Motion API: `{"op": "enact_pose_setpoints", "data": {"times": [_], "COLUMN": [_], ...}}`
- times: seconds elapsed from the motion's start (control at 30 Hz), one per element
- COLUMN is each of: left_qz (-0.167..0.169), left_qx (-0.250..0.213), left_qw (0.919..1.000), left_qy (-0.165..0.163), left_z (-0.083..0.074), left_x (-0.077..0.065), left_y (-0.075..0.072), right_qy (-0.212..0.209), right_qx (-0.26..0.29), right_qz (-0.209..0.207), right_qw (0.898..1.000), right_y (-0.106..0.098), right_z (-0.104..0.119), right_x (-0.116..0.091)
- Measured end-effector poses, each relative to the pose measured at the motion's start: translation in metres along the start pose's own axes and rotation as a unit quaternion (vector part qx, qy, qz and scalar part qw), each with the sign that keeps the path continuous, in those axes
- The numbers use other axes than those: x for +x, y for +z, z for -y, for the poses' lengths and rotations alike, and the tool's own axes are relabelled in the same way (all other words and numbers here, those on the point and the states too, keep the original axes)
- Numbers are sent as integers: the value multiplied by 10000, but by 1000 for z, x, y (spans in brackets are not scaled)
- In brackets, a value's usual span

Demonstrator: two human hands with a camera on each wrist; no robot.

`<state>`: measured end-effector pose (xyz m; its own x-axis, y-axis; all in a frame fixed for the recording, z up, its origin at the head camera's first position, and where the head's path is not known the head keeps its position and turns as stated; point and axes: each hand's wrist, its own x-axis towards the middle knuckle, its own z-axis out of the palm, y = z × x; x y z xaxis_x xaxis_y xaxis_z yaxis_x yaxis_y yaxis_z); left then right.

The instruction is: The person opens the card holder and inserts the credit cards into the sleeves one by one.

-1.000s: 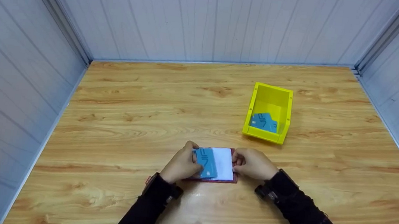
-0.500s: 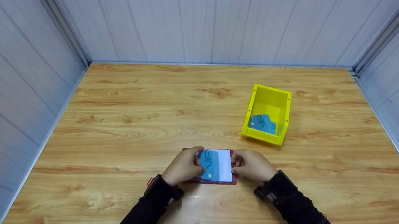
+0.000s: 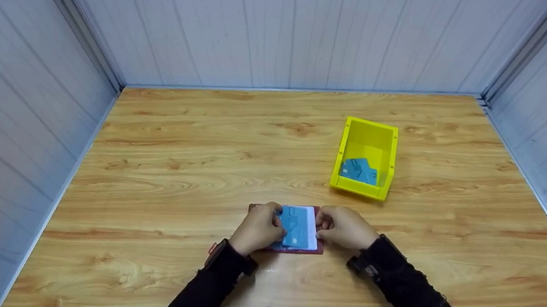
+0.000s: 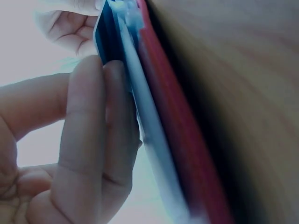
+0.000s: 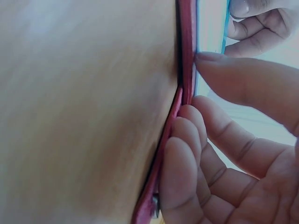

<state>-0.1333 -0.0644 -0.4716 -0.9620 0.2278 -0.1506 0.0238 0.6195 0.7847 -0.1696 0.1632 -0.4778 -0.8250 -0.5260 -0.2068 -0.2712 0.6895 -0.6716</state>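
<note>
A red card holder lies open on the table, a white page showing on top of its cover. My left hand pinches a blue card by its left end, thumb on the near side. The card lies flat over the page and covers most of it, with a narrow white strip left at the right. At the holder's right edge, my right hand pinches the page and cover; in the right wrist view its thumb is at the page's edge and its other fingers curl at the red cover.
A yellow bin stands farther back, right of the holder, with blue cards inside. Pale panel walls close off the table at the back and both sides. A small metal snap shows on the holder.
My left hand has moved the blue card rightward across the white page, so less white shows. The card has also straightened to line up with the holder. My right hand keeps its place.
</note>
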Motion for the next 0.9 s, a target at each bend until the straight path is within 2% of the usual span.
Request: {"op": "enact_pose_setpoints", "data": {"times": [0.3,0.6,0.7,0.9], "left_qz": [99,28,43,-136], "left_qx": [80,252,204,443], "left_qw": [9999,9997,9998,9989], "left_qy": [-98,72,10,54], "left_z": [-5,-8,-9,-9], "left_x": [4,6,7,6], "left_y": [6,10,10,10], "right_qy": [14,-115,-81,-28], "right_qx": [-1,-69,-42,28], "right_qz": [64,97,113,162], "right_qw": [10000,9999,9999,9999], "right_y": [0,-1,-1,-1], "right_z": [0,-2,-2,-3], "right_x": [1,2,1,2]}}
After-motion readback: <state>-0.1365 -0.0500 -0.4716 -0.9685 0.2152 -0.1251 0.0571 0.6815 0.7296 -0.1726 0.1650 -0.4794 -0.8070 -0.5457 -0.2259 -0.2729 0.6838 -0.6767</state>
